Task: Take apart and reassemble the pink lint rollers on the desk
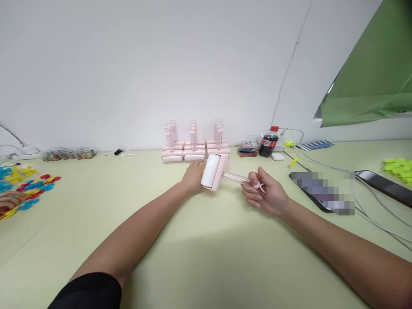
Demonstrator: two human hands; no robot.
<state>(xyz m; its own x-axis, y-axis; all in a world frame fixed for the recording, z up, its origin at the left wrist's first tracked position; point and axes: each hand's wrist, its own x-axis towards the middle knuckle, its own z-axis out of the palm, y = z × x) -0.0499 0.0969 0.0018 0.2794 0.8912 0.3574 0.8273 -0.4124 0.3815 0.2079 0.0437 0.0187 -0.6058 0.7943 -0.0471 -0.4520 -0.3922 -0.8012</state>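
Observation:
A pink lint roller [219, 172] with a white roll is held off the table by my right hand [264, 192], whose fingers close round the end of its clear handle. My left hand [194, 175] reaches forward beside the roll, partly behind it; its fingertips are hidden, so whether it touches the roller does not show. Just beyond my left hand, several more pink lint rollers [193, 151] stand in rows against the wall, handles pointing up.
On the pale green table [180, 266], a cola bottle [269, 141], cables and phones [386, 184] lie to the right. Bright yellow pieces [399, 169] sit far right. At the left edge, another person's hand [9, 201] touches coloured pieces [32, 189].

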